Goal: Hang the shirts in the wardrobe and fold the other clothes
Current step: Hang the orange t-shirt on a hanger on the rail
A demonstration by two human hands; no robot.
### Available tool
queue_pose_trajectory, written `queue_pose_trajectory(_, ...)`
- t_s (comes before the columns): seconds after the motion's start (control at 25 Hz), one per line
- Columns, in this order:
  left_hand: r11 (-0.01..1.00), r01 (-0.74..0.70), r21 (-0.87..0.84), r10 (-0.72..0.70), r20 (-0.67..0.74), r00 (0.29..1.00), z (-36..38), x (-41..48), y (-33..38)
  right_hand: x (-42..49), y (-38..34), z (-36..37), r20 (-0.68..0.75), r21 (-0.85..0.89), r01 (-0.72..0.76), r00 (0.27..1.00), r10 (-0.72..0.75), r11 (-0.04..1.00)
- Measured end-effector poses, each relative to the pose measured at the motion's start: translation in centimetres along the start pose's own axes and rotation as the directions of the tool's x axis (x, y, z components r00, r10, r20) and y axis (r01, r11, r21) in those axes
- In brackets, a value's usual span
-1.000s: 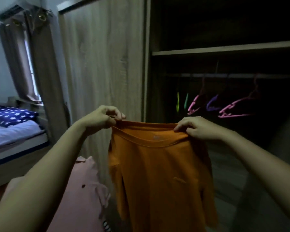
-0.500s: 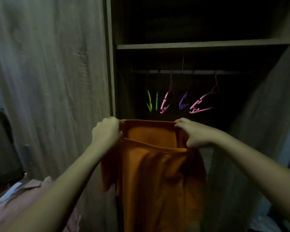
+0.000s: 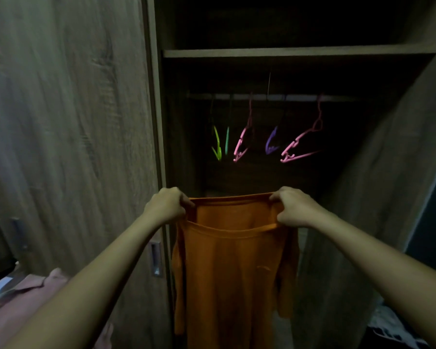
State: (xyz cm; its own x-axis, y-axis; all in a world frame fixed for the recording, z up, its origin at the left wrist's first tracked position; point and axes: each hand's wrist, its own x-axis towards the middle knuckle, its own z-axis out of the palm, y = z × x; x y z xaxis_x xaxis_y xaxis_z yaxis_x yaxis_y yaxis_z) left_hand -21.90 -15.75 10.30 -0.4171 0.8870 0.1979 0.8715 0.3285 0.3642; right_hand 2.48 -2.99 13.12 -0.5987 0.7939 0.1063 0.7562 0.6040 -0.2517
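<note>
**Orange shirt at the wardrobe, no hanger in it yet**

Both hands are closed on cloth. The left hand [image 3: 165, 206] and right hand [image 3: 293, 210] each pinch one side of the neckline of the orange shirt [image 3: 237, 273] and hold it pulled apart, so the neck opening is stretched wide. My read: that's prep for feeding a hanger in.

The shirt hangs straight down below the hands. Its long axis is vertical, collar up, hem out of frame at the bottom, sleeves drooping at either side.

The hangers [image 3: 271, 143] hang on the rail [image 3: 337, 98], above and beyond the hands, inside the open wardrobe [image 3: 287, 52]. The pink hanger [image 3: 302, 147] is the one nearest above the right hand.

Both hands are occupied — one has to let go to fetch a hanger.

A pink garment [image 3: 23, 306] lies below and left of the left hand.
</note>
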Motion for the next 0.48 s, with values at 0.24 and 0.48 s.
queue_pose_trajectory(0.24,0.987,0.053,-0.153,-0.031,0.145,0.989,-0.7,3.7,-0.3,1.9,-2.6,-2.7,-0.059,0.167,0.082,0.996,-0.073,0.982)
queue_pose_trajectory(0.48,0.799,-0.024,-0.601,-0.204,-0.309,0.929,-1.7,13.5,3.3,3.6,-4.4,-4.8,-0.03,0.079,0.125,0.992,-0.123,0.989)
